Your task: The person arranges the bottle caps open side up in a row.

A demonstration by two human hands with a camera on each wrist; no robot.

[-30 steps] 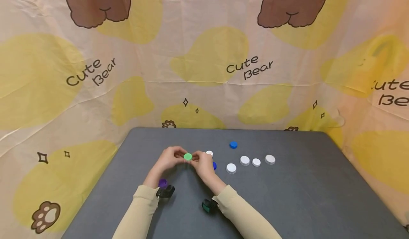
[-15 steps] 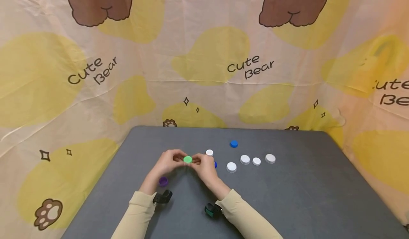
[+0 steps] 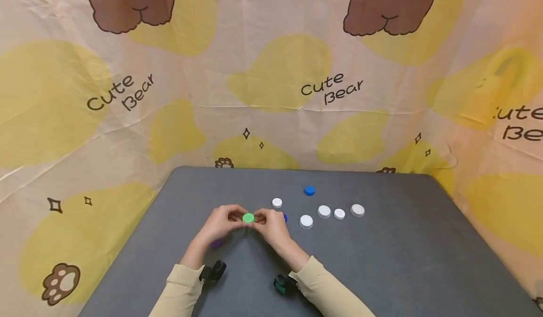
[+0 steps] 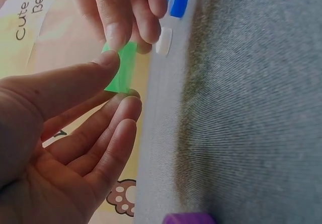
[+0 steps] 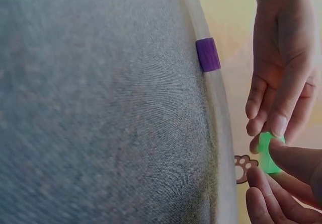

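Between both hands, above the grey table (image 3: 382, 256), is a bright green bottle cap (image 3: 248, 218). My left hand (image 3: 221, 223) pinches its left side with thumb and fingers, and my right hand (image 3: 273, 226) pinches the right side. In the left wrist view the green cap (image 4: 123, 70) is seen from its side, with both thumbs on it. A purple cap (image 3: 216, 243) lies by the left wrist, partly hidden in the head view. Just beyond the right hand a dark blue cap (image 3: 285, 218) is mostly covered by it.
A small white cap (image 3: 277, 203) lies behind the right hand, and a blue cap (image 3: 309, 191) farther back. To the right lie several white caps, among them a large white cap (image 3: 306, 221). A printed curtain (image 3: 271, 95) hangs behind the table.
Both hands have drawn a little nearer to the body with the green cap between them. The small white cap, partly hidden before, now shows whole. The caps on the table stay put.
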